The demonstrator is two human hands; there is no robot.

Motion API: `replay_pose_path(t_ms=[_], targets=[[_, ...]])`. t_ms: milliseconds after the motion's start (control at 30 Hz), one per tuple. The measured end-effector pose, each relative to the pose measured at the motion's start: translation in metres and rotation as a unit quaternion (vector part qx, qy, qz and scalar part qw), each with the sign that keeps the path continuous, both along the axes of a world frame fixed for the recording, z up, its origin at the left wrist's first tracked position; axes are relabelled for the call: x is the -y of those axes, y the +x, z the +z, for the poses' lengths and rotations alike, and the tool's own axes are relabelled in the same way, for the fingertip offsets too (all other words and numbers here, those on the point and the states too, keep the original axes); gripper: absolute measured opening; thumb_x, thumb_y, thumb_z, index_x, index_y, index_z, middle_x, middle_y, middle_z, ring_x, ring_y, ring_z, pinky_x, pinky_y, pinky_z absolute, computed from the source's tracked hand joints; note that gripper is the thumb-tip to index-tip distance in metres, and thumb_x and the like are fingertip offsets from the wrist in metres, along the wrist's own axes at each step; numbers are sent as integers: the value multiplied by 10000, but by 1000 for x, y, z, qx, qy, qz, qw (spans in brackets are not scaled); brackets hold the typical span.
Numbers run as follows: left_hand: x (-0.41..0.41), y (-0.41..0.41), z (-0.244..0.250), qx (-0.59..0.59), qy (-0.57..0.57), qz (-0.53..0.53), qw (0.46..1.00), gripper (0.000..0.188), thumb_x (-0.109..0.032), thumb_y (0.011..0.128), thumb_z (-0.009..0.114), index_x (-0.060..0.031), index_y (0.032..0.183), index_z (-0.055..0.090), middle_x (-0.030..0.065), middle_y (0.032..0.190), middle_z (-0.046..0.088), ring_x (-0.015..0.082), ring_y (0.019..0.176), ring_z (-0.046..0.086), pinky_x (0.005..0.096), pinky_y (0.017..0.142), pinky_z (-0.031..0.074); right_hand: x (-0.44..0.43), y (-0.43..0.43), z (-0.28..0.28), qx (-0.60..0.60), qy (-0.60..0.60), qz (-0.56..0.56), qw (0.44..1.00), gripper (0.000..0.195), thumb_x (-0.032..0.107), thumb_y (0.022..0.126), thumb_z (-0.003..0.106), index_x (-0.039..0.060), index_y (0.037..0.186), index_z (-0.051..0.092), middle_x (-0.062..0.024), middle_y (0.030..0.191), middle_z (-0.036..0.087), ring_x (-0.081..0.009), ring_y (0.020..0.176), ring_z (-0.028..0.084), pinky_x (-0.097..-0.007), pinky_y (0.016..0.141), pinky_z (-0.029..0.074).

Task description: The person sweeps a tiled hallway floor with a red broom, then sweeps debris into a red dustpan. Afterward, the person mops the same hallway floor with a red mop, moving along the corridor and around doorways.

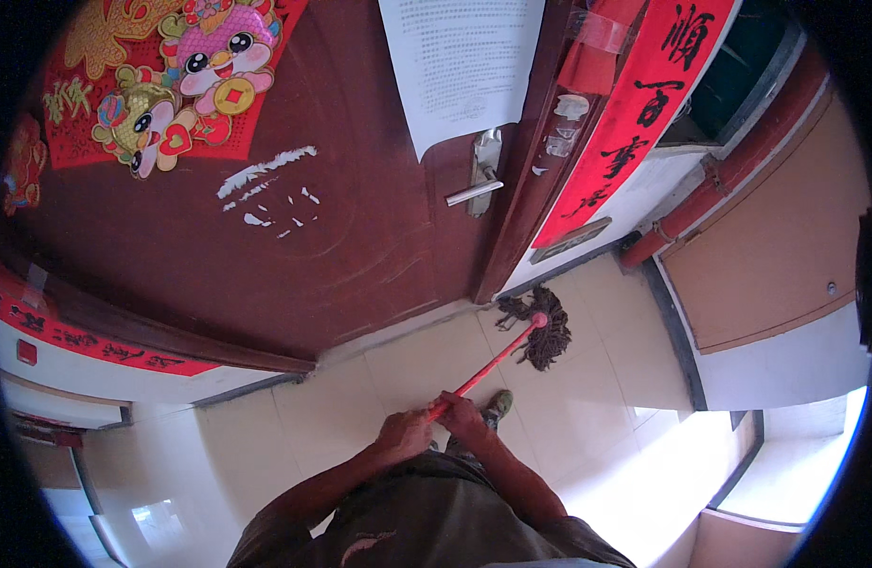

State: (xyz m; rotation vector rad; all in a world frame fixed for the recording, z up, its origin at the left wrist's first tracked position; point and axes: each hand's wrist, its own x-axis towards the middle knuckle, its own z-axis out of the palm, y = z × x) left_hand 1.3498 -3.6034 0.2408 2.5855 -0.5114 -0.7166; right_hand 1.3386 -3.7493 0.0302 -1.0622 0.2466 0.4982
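A mop with a red handle (494, 363) and a dark string head (546, 334) stretches away from my body. My left hand (405, 432) is closed around the handle near my waist. Just ahead of it, my right hand (459, 415) grips the same handle. The strings lie spread on the beige tiled floor (422, 362), beside the foot of the door frame. My shoe (501, 403) stands on the tiles between my hands and the mop head.
A dark red door (365, 234) with a metal lever handle (475, 192) stands in front, bearing festive decorations and a printed sheet (471, 64). To the right are a red pipe (734, 163) and a brown panel (770, 241). Bright light falls on the floor at lower right.
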Motion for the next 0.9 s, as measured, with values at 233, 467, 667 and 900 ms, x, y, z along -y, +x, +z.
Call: replay_pose_path(t_ms=[233,467,667,900], targets=[[60,3,-15,-4,8,-34,999,348,-190,765,562,53,1012,526,206,729,628,367,634,622,462,577,500,61,3,-26,-176,184,-158,954,208,181,919,468,2,837,535,-131,763,583,-278,772,571,-409,800,471],[62,6,-8,45,-6,0,999,325,-200,759,566,60,951,531,203,738,633,354,648,634,468,584,504,55,15,62,-336,337,-112,872,277,276,934,457,27,844,540,-124,799,597,-276,830,569,-417,851,445],[57,8,-9,39,11,21,999,287,-204,773,543,46,912,530,204,750,634,365,650,632,475,589,504,34,12,79,-309,356,-44,881,312,307,948,423,32,859,540,-121,879,609,-247,853,568,-377,850,449],[51,-3,-15,30,-37,-21,999,399,-307,790,564,64,930,520,201,745,621,372,677,625,474,652,499,44,-24,-52,-151,69,-44,985,279,274,889,485,6,940,545,-120,856,629,-240,810,599,-367,761,466]])
